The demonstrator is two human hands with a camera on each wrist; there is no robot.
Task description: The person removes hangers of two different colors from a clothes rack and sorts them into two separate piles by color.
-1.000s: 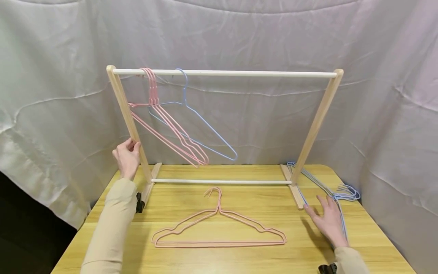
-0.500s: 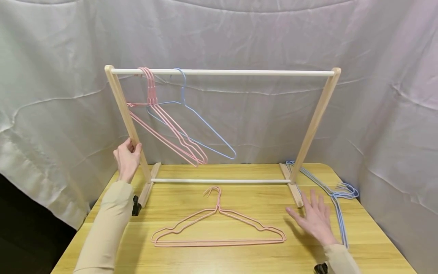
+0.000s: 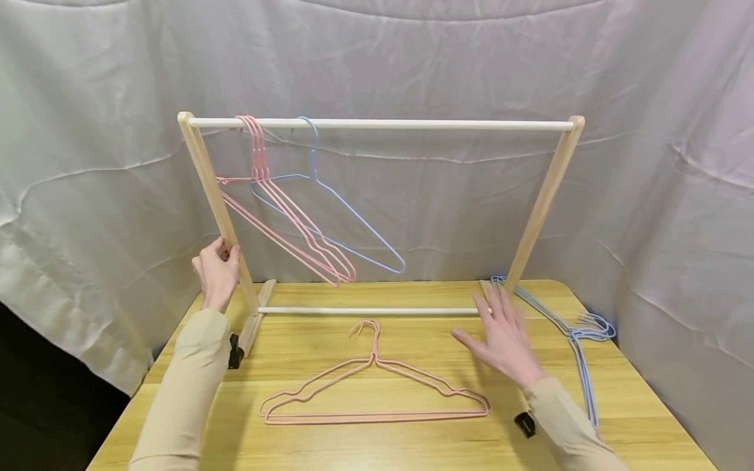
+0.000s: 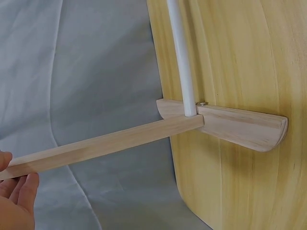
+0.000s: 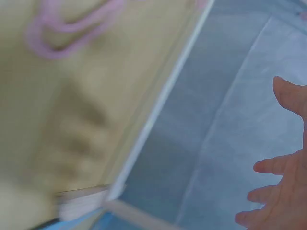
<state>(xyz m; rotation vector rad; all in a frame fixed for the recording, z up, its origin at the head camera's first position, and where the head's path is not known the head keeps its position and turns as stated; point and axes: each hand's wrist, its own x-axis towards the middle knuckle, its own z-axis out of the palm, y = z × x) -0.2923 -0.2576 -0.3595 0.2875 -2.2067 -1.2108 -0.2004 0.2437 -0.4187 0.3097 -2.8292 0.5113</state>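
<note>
My left hand [image 3: 216, 275] pinches the left wooden post [image 4: 105, 143] of a garment rack between thumb and fingers. My right hand [image 3: 503, 343], fingers spread and holding nothing, hovers above the table and hides part of the rack's right foot. On the rack's white top rail [image 3: 442, 124], several pink hangers [image 3: 259, 157] hang bunched at the left. One blue hanger [image 3: 359, 216] hangs just right of them. Below the lower bar lie pink hangers [image 3: 377, 418], flat on the table and nearly overlapping, their hooks pointing away from me.
Several blue hangers [image 3: 583, 373] lie in a pile on the right side of the table, partly behind the right post [image 3: 544, 203]. A white lower bar [image 3: 365, 311] joins the rack's feet. Grey curtain [image 3: 442, 65] surrounds the wooden table [image 3: 412, 451].
My right hand has moved left and away from me, from beside the blue hanger pile to the front of the rack's right foot. My left hand keeps its grip on the post.
</note>
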